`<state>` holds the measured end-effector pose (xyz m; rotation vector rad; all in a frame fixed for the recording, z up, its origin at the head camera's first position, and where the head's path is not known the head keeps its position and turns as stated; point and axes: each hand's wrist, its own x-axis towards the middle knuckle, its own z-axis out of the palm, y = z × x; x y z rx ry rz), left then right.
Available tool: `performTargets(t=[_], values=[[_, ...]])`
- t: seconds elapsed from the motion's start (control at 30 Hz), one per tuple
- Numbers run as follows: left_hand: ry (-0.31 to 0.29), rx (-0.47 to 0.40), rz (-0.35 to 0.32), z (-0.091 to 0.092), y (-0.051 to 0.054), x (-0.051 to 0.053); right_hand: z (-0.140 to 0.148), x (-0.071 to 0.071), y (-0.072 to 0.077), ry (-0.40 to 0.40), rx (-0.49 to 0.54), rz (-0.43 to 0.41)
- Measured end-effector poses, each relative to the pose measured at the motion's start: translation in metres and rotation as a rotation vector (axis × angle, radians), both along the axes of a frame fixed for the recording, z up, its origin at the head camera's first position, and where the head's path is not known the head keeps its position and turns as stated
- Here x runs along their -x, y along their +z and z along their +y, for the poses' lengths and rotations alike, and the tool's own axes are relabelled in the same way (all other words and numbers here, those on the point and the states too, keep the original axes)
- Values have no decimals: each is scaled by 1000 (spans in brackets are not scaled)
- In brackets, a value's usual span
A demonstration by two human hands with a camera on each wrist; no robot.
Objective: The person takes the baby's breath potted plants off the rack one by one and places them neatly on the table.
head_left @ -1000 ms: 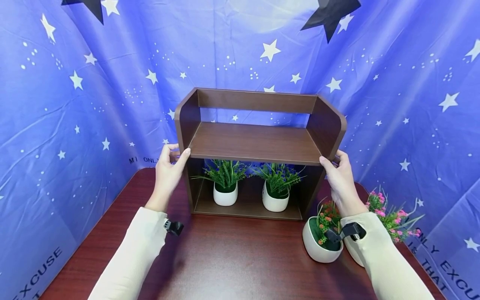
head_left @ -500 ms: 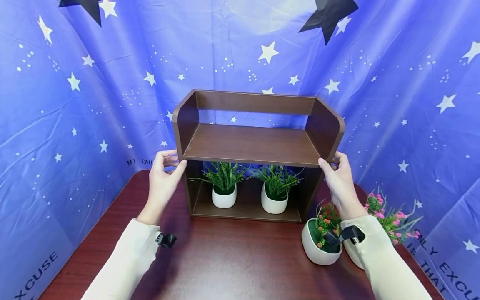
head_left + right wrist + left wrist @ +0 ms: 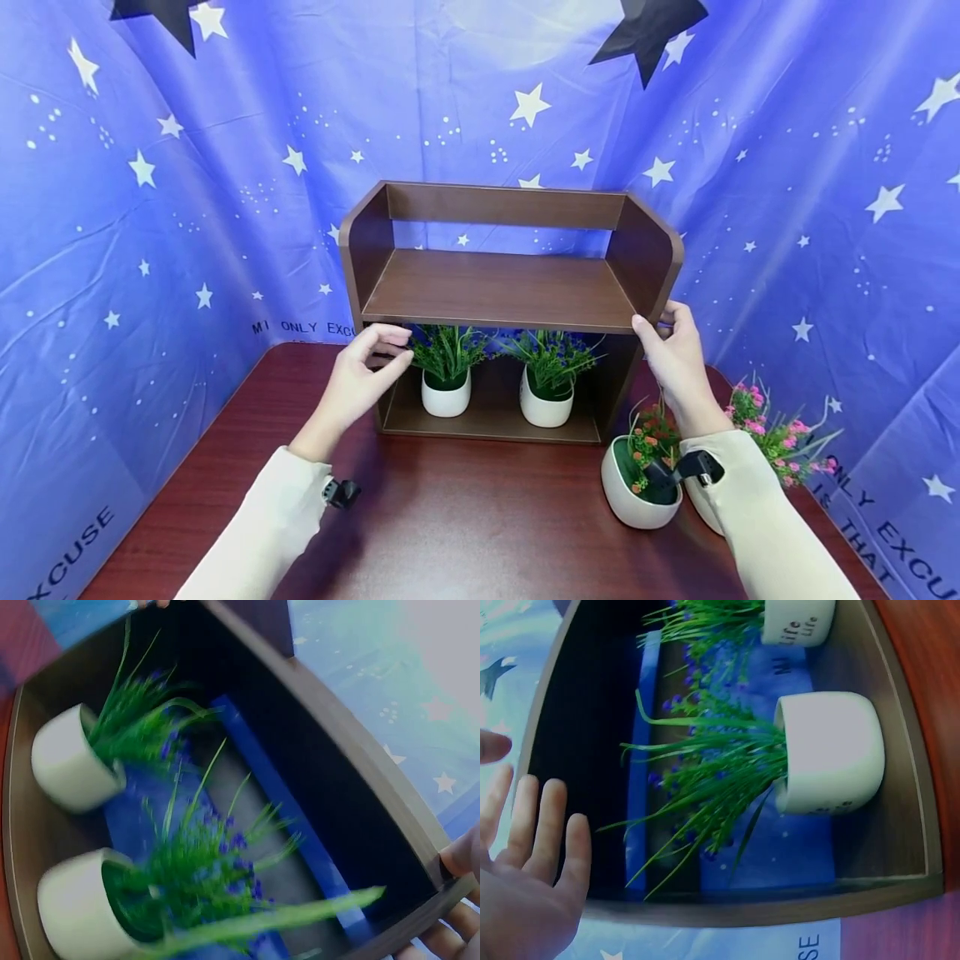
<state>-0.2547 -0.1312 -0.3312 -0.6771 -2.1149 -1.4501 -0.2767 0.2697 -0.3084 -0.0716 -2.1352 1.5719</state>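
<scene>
A dark brown two-tier wooden shelf [image 3: 498, 287] stands on the table. On its lower tier sit two white pots with grass-like leaves and small blue-purple flowers, the left potted plant [image 3: 447, 392] and the right potted plant [image 3: 547, 400]. My left hand [image 3: 363, 375] hovers before the shelf's left side, fingers loosely bent, holding nothing and close to the left plant's leaves. In the left wrist view those fingers [image 3: 551, 817] are spread apart from the pot. My right hand [image 3: 677, 358] grips the shelf's right side, thumb on the front edge and fingers around the outer face.
At the right, below my right forearm, stand a white pot with orange flowers [image 3: 637, 492] and a pot with pink flowers [image 3: 780, 442], partly hidden by the sleeve. A blue starry curtain [image 3: 480, 100] hangs behind the reddish-brown table [image 3: 450, 517].
My left hand has let go of the shelf's left edge, drawn off a little, then moved right in front of the lower tier. The right hand keeps its hold; the shelf looks unmoved.
</scene>
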Motion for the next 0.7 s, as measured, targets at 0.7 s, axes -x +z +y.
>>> performTargets(t=[0.7], values=[[-310, 153, -223, 30, -64, 37, 5, -5, 10, -73, -426, 58]])
